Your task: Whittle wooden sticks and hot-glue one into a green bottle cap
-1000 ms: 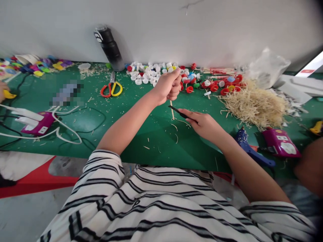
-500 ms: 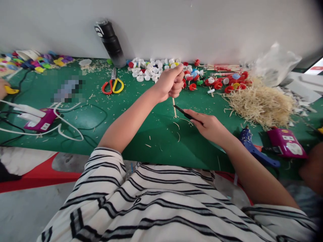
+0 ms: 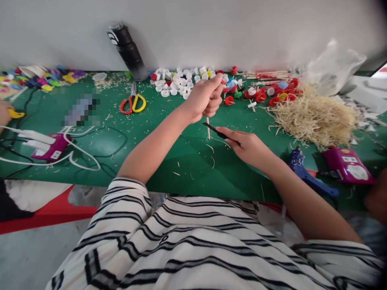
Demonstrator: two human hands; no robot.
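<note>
My left hand [image 3: 206, 99] is closed in a fist around the upper part of a thin wooden stick [image 3: 208, 131], which points down to the green table [image 3: 169, 161]. The stick's lower end is close to the tabletop; whether it touches I cannot tell. In my right hand [image 3: 246, 146] is a black craft knife [image 3: 218, 132], its handle gripped between thumb and fingers. The knife's dark blade lies against or just beside the stick, below my left fist. Curled wood shavings [image 3: 211, 148] are on the table around the stick's lower end.
Behind my hands spread white bottle caps [image 3: 173, 82] and red caps on sticks [image 3: 260, 96]. To the right are a heap of wood shavings [image 3: 317, 114], a blue glue gun [image 3: 308, 177] and a purple socket block [image 3: 347, 165]. Scissors [image 3: 133, 104] and a black bottle [image 3: 128, 52] stand left. Another person's hand [image 3: 4, 112] shows far left.
The knife and my right hand have shifted slightly up and left, nearer to my left fist. My left hand keeps its hold on the stick. The whole view has turned a little.
</note>
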